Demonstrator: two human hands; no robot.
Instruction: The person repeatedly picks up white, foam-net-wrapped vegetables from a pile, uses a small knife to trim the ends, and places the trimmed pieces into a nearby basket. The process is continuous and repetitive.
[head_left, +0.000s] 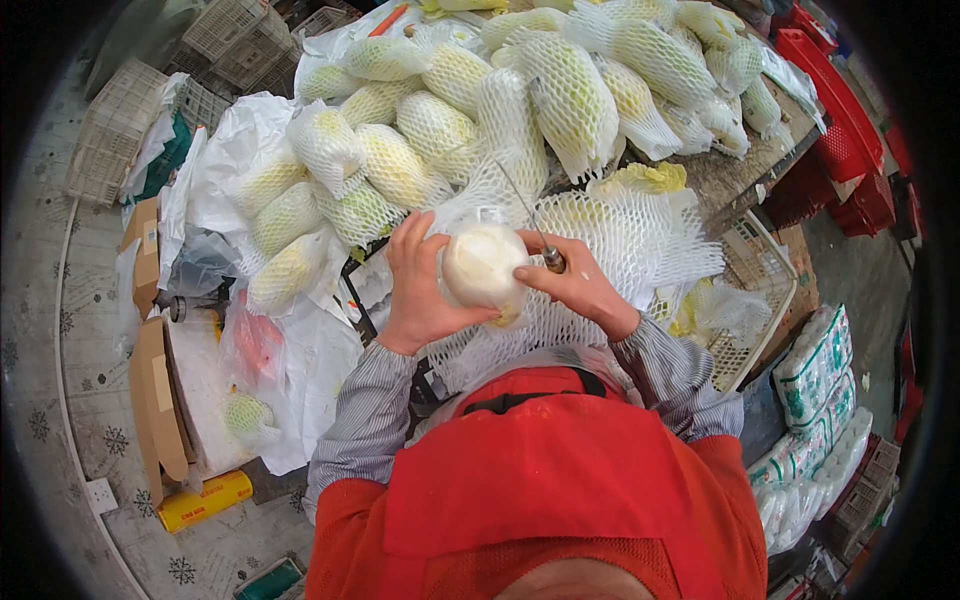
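A napa cabbage (486, 264), its pale stem end turned up to the camera, stands between my two hands. My left hand (426, 283) wraps its left side, with the thumb along the near edge. At its right, my right hand (574, 281) touches the cabbage with thumb and fingers and also grips the wooden handle of a thin-bladed knife (523, 201). The blade points up and left, away from me. White foam netting (622, 232) lies beside and under my hands. Beyond them are several netted napa cabbages (574, 105) in a heap.
A cream plastic crate (776, 300) with leaves and netting stands at right, near wrapped white packs (814, 375). Red crates (832, 97) are at the upper right. On the left are an open cardboard box (154, 397), a yellow roll box (206, 501) and stacked crates (116, 131).
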